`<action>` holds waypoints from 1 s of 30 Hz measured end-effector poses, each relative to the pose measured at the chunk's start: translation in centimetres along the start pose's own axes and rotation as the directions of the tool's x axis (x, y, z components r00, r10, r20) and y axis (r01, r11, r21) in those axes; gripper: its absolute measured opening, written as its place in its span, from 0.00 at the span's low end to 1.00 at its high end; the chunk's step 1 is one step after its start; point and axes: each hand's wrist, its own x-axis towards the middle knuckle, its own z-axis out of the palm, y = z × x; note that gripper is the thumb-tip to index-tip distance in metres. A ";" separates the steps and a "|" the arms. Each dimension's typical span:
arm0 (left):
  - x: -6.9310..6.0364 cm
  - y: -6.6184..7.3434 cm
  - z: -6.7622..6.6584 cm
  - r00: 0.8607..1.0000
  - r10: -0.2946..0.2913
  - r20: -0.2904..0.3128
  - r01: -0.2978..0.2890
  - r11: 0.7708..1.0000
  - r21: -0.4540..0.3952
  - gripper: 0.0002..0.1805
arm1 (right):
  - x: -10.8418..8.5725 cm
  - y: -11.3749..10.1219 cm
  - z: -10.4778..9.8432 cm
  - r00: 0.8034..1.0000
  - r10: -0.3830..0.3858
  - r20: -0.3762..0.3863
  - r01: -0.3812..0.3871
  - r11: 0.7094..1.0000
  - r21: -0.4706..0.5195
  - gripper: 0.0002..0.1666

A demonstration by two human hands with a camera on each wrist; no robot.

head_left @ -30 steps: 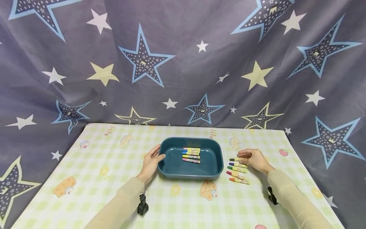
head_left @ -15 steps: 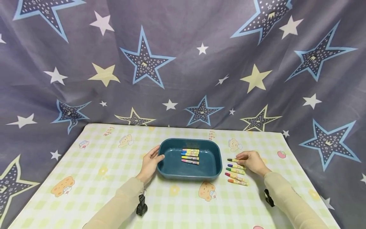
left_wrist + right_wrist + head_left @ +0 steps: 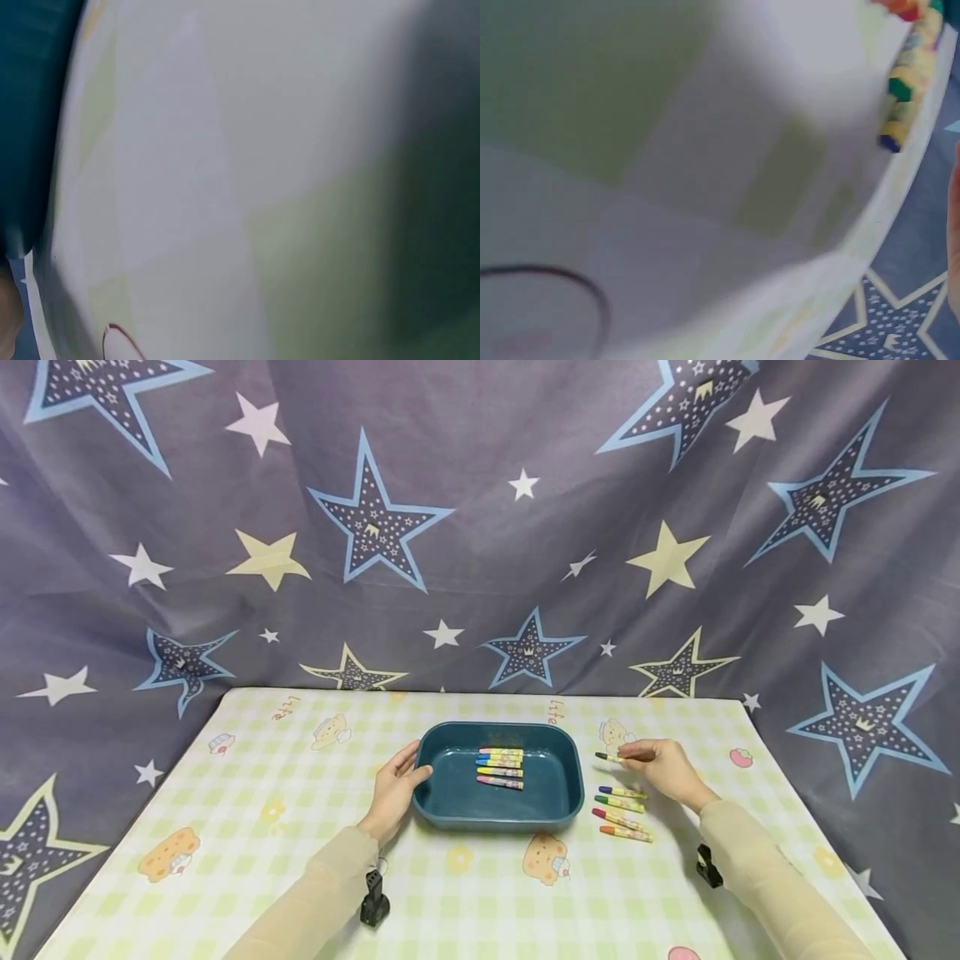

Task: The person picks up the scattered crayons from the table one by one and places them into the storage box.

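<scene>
In the head view a dark teal plastic tray (image 3: 450, 797) stands in the middle of the table. My left hand (image 3: 392, 789) holds its left end, thumb over the rim and fingers along the outer wall. Several crayons with patterned wrappers, among them a yellow one (image 3: 500, 772), lie in a row inside. To the right of the tray, my right hand (image 3: 663, 771) pinches a black crayon (image 3: 609, 757) by its wrapped end, tip pointing left. Below that hand lie a dark blue crayon (image 3: 622, 792), a green crayon (image 3: 620, 803), a red crayon (image 3: 618, 819) and an orange crayon (image 3: 626, 833).
A pale checked cloth (image 3: 262, 893) with cartoon prints covers the table. Behind it hangs a grey-purple curtain (image 3: 465, 560) with stars. The tray's side (image 3: 26, 112) fills the left edge of the left wrist view. A small black device (image 3: 373, 897) sits at each wrist.
My right hand has picked up the black crayon from the top of the right-hand row and moved it slightly away from the others, toward the far side. My left hand stays on the tray.
</scene>
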 end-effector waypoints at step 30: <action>-0.1 0.1 0.1 1.000 -0.001 -0.007 0.001 1.000 -0.016 0.31 | 3.0 -10.3 9.8 0.971 -0.175 0.162 0.158 0.981 0.114 0.10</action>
